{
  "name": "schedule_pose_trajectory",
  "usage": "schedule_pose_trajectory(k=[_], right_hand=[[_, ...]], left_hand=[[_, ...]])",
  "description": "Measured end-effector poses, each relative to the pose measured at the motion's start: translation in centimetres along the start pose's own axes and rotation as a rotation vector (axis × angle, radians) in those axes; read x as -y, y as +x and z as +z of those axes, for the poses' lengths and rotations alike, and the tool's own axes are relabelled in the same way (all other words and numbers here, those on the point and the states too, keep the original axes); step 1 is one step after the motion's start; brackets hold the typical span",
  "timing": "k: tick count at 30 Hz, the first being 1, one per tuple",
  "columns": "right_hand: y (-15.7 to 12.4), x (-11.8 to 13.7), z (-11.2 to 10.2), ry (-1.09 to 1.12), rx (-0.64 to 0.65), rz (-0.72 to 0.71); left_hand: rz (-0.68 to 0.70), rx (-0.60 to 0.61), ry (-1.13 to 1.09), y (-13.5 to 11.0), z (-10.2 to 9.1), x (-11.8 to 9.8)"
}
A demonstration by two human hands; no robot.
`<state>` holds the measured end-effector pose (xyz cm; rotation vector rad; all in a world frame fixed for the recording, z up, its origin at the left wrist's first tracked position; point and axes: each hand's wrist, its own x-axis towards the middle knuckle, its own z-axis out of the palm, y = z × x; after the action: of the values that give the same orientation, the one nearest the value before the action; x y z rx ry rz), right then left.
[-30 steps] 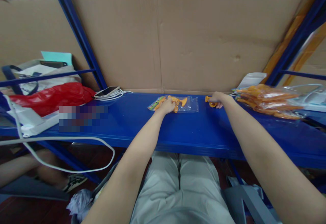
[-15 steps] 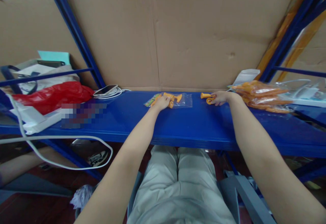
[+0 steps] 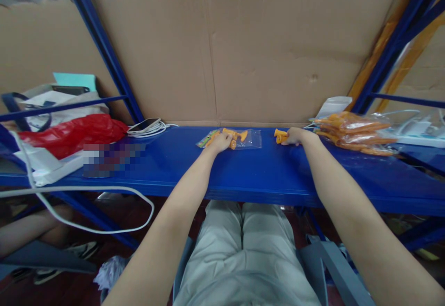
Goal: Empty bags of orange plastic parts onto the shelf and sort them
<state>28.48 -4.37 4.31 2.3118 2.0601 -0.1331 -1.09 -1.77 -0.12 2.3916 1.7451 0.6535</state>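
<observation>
My left hand (image 3: 221, 142) rests on a small clear plastic bag (image 3: 251, 138) holding orange plastic parts (image 3: 236, 135), near the back of the blue shelf (image 3: 264, 171). Its fingers are curled over the bag's left end. My right hand (image 3: 295, 136) lies a little to the right, closed around loose orange plastic pieces (image 3: 279, 136) that stick out to its left. The two hands are about a hand's width apart.
A pile of bagged orange parts (image 3: 354, 132) and a white pouch (image 3: 334, 106) lie at the right. A phone (image 3: 144, 124) with white cable (image 3: 86, 194), a red bag (image 3: 69, 132) and white items sit at the left. Cardboard (image 3: 271, 51) backs the shelf. Another person's legs (image 3: 31, 236) show lower left.
My right hand has drawn the orange pieces slightly leftward and closed more over them. The left hand stays on the bag. The person's foot below has shifted.
</observation>
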Motion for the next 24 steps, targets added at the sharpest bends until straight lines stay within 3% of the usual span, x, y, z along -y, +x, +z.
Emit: schedule_pose_trajectory(k=[11,20,24], right_hand=[[-0.2,0.1,-0.1,-0.06,0.045,0.0],[-1.2,1.5,-1.6,-0.098,-0.091,-0.052],[-2.9,3.2,-2.2,-0.064,-0.181,-0.096]], left_hand=[[-0.055,0.06,0.035,-0.7,-0.7,-1.0],[-0.047,-0.031,-0.029,-0.5,-0.5,-1.1],[-0.15,-0.1,-0.038,-0.7,-0.6,-1.5]])
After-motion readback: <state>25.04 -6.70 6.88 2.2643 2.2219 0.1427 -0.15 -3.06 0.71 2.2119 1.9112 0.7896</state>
